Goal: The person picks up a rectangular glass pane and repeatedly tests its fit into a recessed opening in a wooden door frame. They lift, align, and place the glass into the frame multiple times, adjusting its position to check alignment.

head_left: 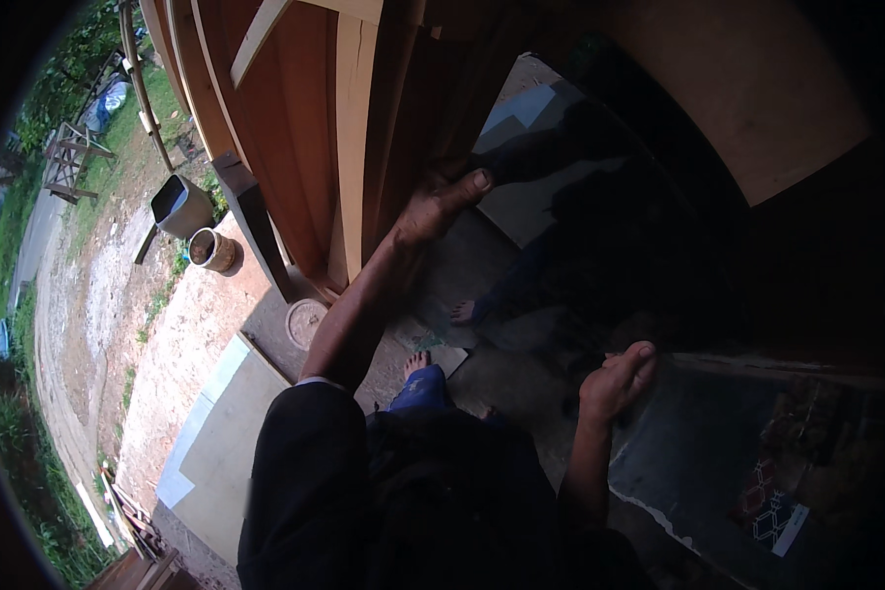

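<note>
A large dark, glossy sheet [551, 265], like glass or a mirror, stands in front of me and reflects a bare foot, dark shapes and pale patches. My left hand [438, 208] is closed on its left edge, thumb on the near side and fingers mostly hidden. Lower down on the right, my right hand [615, 383] is closed at the sheet's other side, its thumb raised and its fingertips lost in shadow. Below the sheet, my bare foot [418, 362] shows on the floor under a blue trouser leg.
Tall wooden boards [354, 128] lean at the upper left. A pale flat panel [228, 433] lies at the lower left. Outside stand a square container [182, 208] and a round pot [212, 251]. Another dark panel [698, 442] lies at the lower right.
</note>
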`<state>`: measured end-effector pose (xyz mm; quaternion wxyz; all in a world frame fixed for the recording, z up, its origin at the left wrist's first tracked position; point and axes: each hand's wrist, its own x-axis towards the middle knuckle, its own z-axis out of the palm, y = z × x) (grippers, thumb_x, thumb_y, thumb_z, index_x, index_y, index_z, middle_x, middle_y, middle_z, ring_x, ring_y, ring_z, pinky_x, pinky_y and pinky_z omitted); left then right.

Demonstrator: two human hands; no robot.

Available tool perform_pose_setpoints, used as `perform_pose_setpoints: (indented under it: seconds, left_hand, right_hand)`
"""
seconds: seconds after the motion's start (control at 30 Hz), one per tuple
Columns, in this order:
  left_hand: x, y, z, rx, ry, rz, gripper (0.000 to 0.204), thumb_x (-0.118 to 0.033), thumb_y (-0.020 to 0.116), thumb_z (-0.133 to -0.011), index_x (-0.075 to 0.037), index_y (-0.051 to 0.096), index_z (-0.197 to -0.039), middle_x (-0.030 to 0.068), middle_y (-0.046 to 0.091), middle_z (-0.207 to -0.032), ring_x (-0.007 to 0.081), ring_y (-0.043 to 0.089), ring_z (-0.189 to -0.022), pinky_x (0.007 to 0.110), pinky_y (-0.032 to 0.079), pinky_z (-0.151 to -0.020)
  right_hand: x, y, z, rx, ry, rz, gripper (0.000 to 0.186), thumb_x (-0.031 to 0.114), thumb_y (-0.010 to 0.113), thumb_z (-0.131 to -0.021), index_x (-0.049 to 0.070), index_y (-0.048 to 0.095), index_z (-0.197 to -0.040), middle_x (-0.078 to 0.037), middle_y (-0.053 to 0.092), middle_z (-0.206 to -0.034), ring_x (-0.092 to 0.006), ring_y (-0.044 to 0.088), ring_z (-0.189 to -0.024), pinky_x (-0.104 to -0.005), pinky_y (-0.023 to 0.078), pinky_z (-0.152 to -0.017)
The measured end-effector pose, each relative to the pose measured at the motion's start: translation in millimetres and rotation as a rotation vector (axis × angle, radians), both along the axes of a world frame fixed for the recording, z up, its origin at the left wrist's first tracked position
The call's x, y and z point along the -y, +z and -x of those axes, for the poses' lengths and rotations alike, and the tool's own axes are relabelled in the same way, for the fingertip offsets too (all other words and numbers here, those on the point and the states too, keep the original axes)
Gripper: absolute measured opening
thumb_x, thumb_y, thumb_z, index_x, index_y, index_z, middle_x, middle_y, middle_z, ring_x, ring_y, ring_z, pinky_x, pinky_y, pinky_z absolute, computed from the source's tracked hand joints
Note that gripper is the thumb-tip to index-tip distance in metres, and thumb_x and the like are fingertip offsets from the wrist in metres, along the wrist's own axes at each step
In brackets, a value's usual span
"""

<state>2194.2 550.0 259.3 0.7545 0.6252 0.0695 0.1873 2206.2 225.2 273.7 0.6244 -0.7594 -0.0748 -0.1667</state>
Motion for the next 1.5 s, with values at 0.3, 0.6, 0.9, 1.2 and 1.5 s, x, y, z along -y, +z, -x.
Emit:
perform_pose_setpoints:
  seconds: [0.3,0.6,0.9,1.2,1.5]
  left_hand:
    - [-8.0,-4.6,-19.5,0.019,0.102,-0.087,0.052,-0.047,0.059,-0.096,-0.002,0.064,-0.121,0.0078,0.065,-0.110,0.0182,0.058,-0.104,0.033,0.044,-0.092]
    - [22.6,21.0,-61.5,-0.012,0.348,-0.303,0.054,-0.039,0.062,-0.095,-0.003,0.053,-0.133,0.0143,0.057,-0.126,0.0249,0.052,-0.120,0.037,0.039,-0.104]
    - [27.0,16.8,-83.7,0.035,0.414,-0.380,0.059,-0.034,0.061,-0.094,0.000,0.046,-0.140,0.0189,0.048,-0.136,0.0311,0.049,-0.125,0.041,0.039,-0.104]
    - [37.5,19.2,-83.9,0.057,0.472,-0.534,0.066,-0.025,0.066,-0.091,-0.003,0.038,-0.147,0.0204,0.045,-0.137,0.0332,0.050,-0.122,0.043,0.043,-0.100]
    - [31.8,6.0,-74.4,-0.080,0.492,-0.604,0.075,-0.027,0.069,-0.089,-0.002,0.032,-0.149,0.0233,0.038,-0.146,0.0376,0.046,-0.127,0.049,0.039,-0.104]
  right_hand:
    - [-27.4,8.4,-31.0,0.043,0.042,0.013,0.043,0.047,0.047,-0.102,0.008,0.056,-0.086,0.006,0.039,-0.072,-0.0055,0.034,-0.065,-0.0250,0.031,-0.059]
    - [-12.6,25.9,-75.4,-0.073,0.131,0.132,0.044,0.042,0.046,-0.104,0.002,0.056,-0.089,0.001,0.042,-0.072,-0.0087,0.041,-0.070,-0.0280,0.037,-0.063]
    - [-7.7,79.4,-99.2,0.045,0.061,0.770,0.045,0.038,0.048,-0.101,0.001,0.056,-0.076,-0.024,0.060,-0.072,-0.0440,0.061,-0.071,-0.0484,0.047,-0.064]
    - [-13.5,104.4,-100.7,0.054,0.037,1.058,0.046,0.039,0.052,-0.099,0.005,0.064,-0.070,-0.020,0.066,-0.067,-0.0391,0.066,-0.067,-0.0515,0.051,-0.063]
    - [0.6,83.0,-101.0,0.218,0.040,0.825,0.039,0.033,0.058,-0.097,0.005,0.057,-0.069,-0.016,0.062,-0.063,-0.0378,0.064,-0.062,-0.0459,0.049,-0.056]
